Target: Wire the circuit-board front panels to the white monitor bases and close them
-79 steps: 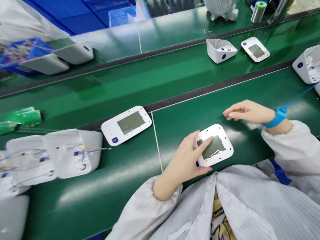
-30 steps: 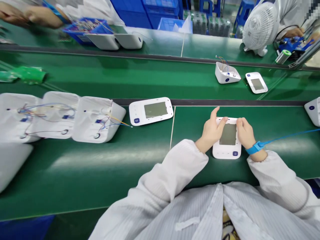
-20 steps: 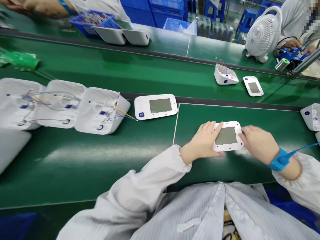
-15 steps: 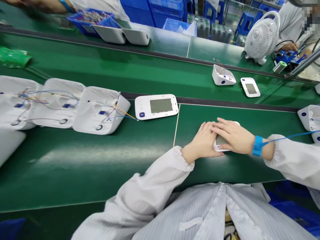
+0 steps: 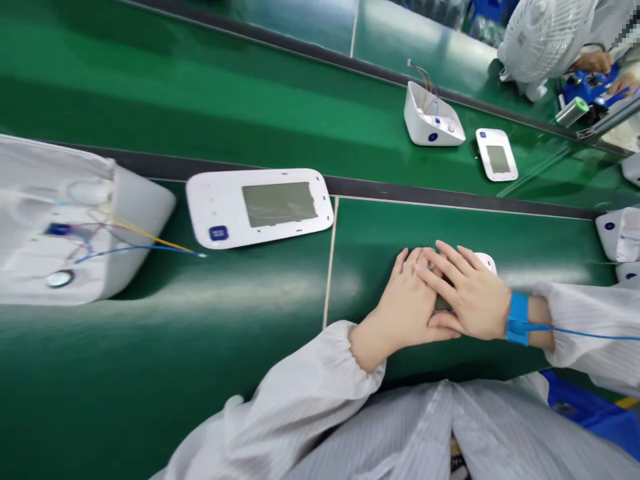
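Note:
A white display panel (image 5: 487,262) lies on the green bench under both my hands; only its far right corner and a strip of its grey screen show. My left hand (image 5: 406,303) rests flat across its left side, fingers stretched out. Spread above it, my right hand (image 5: 473,297) covers the panel's middle, and its fingertips overlap the left hand's fingers. A blue wrist strap (image 5: 517,319) with a cord circles my right wrist. To the left, a second white panel (image 5: 227,203) with a grey screen and a blue button lies face up.
At the left stands an open white housing (image 5: 125,247) with loose coloured wires. Across the dark rail (image 5: 390,191) are a smaller-looking housing (image 5: 425,127) and another panel (image 5: 484,150). A white fan (image 5: 543,47) and a co-worker's hands are at the top right. More housings (image 5: 620,233) sit at the right edge.
The view has shifted closer and to the right, so most left housings are out of sight. My hands stay over the panel, with the right hand's fingers spread wider.

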A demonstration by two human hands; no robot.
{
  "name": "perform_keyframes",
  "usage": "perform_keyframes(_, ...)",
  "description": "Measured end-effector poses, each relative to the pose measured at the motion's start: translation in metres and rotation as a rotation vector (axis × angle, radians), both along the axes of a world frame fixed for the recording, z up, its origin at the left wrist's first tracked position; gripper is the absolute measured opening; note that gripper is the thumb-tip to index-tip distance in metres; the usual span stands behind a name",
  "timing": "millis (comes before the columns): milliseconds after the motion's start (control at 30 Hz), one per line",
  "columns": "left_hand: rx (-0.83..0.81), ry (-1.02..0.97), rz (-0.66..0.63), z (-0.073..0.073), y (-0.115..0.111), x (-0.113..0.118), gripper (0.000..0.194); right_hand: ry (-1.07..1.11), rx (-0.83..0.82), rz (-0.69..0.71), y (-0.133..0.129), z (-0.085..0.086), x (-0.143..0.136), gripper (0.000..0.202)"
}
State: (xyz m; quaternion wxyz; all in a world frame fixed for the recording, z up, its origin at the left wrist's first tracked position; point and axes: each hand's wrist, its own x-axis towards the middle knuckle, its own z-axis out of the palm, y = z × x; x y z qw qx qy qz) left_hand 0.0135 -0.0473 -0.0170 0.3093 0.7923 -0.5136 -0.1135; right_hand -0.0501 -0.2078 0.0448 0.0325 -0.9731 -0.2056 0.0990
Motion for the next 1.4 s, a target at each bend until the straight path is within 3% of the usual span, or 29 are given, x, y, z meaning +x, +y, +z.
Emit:
perform_keyframes(267, -0.011, -0.001, 0.028, 0.004, -0.004, 0.001, 0.114, 0.001, 0.037, 0.010, -0.008, 0.001, 0.001, 0.084)
perform_keyframes(400, 0.009, -0.025, 0.038, 0.005, -0.007, 0.002, 0.109, 0.017, 0.099, 0.049, -0.020, 0.000, 0.019, 0.086)
perform_keyframes(667, -0.127, -0.041, 0.031, 0.003, -0.007, 0.004, 0.096, 0.131, 0.259, 0.095, -0.032, 0.004, 0.044, 0.093)
perform_keyframes(867, -0.112, 0.045, 0.050, 0.003, -0.008, 0.006, 0.108, 0.211, 0.279, 0.002, -0.030, 0.008, 0.053, 0.083)
perform_keyframes(1067, -0.158, -0.127, -0.001, 0.005, 0.003, 0.011, 0.106, 0.180, 0.434, -0.395, -0.045, 0.024, 0.037, 0.059)
perform_keyframes(1200, -0.183, -0.262, -0.105, 0.026, -0.010, 0.047, 0.100, 0.440, 0.667, -0.593, -0.087, 0.031, 0.035, 0.049)
perform_keyframes(1300, -0.227, -0.132, 0.108, 0.040, -0.030, 0.095, 0.093, 0.243, 0.831, -0.978, -0.135, 0.027, 0.057, 0.040)
perform_keyframes(1400, -0.238, 0.048, 0.391, 0.043, -0.046, 0.147, 0.064, -0.152, 0.782, -1.324, -0.189, 0.020, 0.091, 0.037)
